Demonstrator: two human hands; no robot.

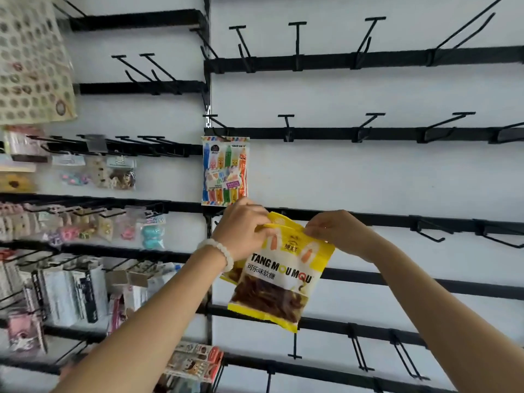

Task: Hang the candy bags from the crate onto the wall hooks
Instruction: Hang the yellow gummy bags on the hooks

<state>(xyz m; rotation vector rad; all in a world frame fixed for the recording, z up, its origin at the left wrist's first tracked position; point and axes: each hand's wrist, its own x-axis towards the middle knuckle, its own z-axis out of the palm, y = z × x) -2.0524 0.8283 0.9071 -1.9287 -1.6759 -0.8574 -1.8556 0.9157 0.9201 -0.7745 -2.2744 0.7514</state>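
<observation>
Gripping the top edge from both sides, the hands are seen at centre frame with a yellow candy bag held between them. The left hand (a white bead bracelet is worn on its wrist) is closed on the bag's upper left corner, fingers curled over the header. The right hand is pinched on the upper right corner, thumb and fingertips pressed onto the yellow film. The bag is held up against the white wall, tilted a little, its top edge level with a black rail at mid-height; whether its hole is on a hook cannot be told, since the header is covered by the fingers. A second yellow bag is glimpsed just behind the first, at its left edge. Brown candy is shown through the clear window in the lower half of the pack.

Just above the left hand, a striped pencil-candy bag is already hung from a hook on the rail above. Bare black hooks are lined along the rails across the right half of the frame. At the left of the frame, rows of small packaged goods are hung on their own pegs, blurred. The crate is not in view.
</observation>
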